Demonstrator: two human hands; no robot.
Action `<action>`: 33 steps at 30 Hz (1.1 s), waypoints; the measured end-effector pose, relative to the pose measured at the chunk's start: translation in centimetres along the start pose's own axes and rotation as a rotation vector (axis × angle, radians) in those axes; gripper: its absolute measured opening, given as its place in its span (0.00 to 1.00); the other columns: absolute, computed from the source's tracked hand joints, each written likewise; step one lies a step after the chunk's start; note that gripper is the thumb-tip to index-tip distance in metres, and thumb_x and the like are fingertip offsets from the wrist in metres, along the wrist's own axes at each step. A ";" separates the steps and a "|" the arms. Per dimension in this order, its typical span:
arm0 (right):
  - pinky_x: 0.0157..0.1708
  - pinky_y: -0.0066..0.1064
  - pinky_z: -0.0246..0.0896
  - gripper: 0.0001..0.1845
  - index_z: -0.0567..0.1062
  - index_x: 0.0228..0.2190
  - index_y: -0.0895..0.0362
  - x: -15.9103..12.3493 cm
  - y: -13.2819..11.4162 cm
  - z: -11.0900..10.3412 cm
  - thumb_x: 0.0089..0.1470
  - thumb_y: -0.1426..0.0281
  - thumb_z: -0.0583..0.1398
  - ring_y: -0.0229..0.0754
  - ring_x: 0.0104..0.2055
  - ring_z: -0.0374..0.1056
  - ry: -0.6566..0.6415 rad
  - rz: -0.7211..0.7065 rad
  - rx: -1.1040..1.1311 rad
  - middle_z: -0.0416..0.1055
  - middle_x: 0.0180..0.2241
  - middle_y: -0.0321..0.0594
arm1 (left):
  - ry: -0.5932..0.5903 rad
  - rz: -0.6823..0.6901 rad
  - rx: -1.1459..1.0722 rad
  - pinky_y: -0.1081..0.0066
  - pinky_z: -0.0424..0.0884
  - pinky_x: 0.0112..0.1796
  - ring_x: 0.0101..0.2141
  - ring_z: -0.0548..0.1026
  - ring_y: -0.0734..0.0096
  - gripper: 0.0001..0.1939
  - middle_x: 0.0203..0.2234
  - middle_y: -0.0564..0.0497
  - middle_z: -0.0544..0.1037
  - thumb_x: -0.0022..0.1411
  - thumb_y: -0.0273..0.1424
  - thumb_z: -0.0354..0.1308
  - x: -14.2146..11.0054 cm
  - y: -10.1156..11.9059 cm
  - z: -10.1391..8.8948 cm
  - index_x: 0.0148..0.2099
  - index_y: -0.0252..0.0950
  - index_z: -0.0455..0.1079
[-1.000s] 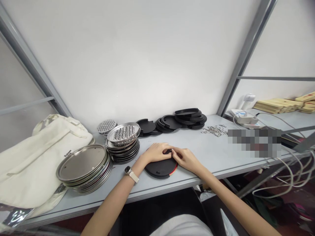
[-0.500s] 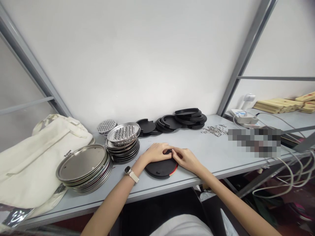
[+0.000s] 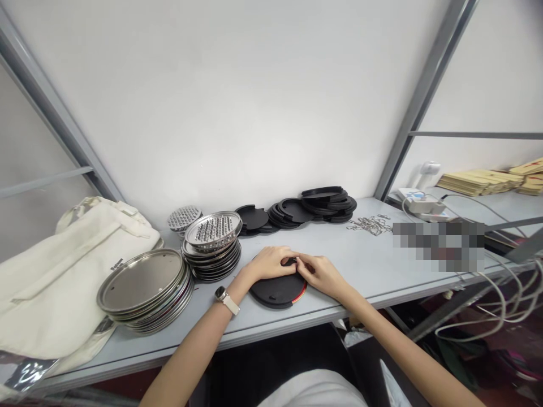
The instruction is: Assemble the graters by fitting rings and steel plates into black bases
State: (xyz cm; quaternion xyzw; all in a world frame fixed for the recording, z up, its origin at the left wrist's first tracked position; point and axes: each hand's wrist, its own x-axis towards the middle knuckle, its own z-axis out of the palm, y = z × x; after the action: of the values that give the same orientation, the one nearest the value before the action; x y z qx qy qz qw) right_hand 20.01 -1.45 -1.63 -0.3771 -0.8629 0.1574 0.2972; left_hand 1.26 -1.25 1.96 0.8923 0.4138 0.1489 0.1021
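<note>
A black round disc (image 3: 278, 291) with a red and yellow strip along its right edge lies on the grey shelf in front of me. My left hand (image 3: 271, 263) rests over its far left side, fingers curled round the far rim. At the far right of the rim my right hand (image 3: 317, 273) is closed in a pinch, its fingertips meeting those of the left. What is between the right fingertips is too small and covered to make out. A small dark knob or hole shows on the disc's near face.
Left stand stacked round metal plates (image 3: 144, 280) and metal grater discs (image 3: 213, 230), beside a cream cloth bag (image 3: 76, 271). Black round trays (image 3: 297, 210) are piled against the wall. Small metal hooks (image 3: 370, 225) lie to the right, near white cables (image 3: 503, 305) and a power strip (image 3: 424, 203).
</note>
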 end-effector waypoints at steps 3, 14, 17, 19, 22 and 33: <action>0.24 0.26 0.52 0.18 0.74 0.42 0.57 0.0 0.0 0.0 0.60 0.67 0.47 0.36 0.20 0.61 0.001 0.002 -0.005 0.68 0.20 0.35 | 0.011 0.012 -0.011 0.75 0.58 0.29 0.27 0.66 0.74 0.17 0.27 0.56 0.68 0.61 0.34 0.53 0.0 0.0 0.0 0.53 0.48 0.68; 0.21 0.25 0.47 0.17 0.66 0.21 0.56 0.0 -0.1 0.0 0.59 0.67 0.49 0.33 0.18 0.53 0.053 0.043 0.031 0.58 0.16 0.30 | 0.010 0.011 0.056 0.74 0.57 0.29 0.27 0.66 0.74 0.11 0.28 0.54 0.70 0.61 0.36 0.52 0.0 -0.5 0.2 0.42 0.42 0.73; 0.22 0.25 0.47 0.16 0.67 0.23 0.56 0.1 0.0 0.1 0.60 0.67 0.49 0.33 0.18 0.54 0.045 0.038 0.033 0.61 0.16 0.31 | 0.026 -0.001 0.060 0.73 0.58 0.29 0.27 0.68 0.73 0.11 0.29 0.54 0.71 0.61 0.35 0.52 0.1 -0.5 0.3 0.44 0.42 0.72; 0.23 0.25 0.48 0.15 0.69 0.27 0.57 0.2 0.1 0.2 0.61 0.67 0.48 0.34 0.19 0.57 0.025 0.025 0.032 0.64 0.18 0.33 | 0.042 -0.006 0.050 0.73 0.59 0.30 0.28 0.68 0.72 0.13 0.29 0.54 0.72 0.60 0.34 0.53 0.1 -0.5 0.4 0.46 0.42 0.71; 0.24 0.26 0.51 0.16 0.72 0.31 0.57 0.2 0.2 0.2 0.61 0.66 0.47 0.37 0.21 0.63 -0.011 0.014 0.016 0.69 0.21 0.36 | 0.063 -0.003 0.028 0.73 0.61 0.32 0.30 0.70 0.71 0.16 0.32 0.53 0.74 0.60 0.33 0.52 0.1 -0.4 0.4 0.50 0.42 0.69; 0.28 0.28 0.57 0.19 0.73 0.45 0.57 0.1 0.1 0.1 0.62 0.66 0.46 0.41 0.26 0.70 -0.025 0.011 0.074 0.76 0.30 0.41 | 0.040 -0.018 0.035 0.73 0.61 0.32 0.30 0.70 0.71 0.15 0.33 0.53 0.74 0.60 0.33 0.52 0.0 0.0 0.1 0.49 0.44 0.70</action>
State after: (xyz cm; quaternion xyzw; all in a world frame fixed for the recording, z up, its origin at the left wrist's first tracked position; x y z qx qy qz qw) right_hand 19.95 -1.27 -1.69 -0.3688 -0.8581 0.1954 0.2992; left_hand 1.27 -1.22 1.88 0.8869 0.4265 0.1586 0.0795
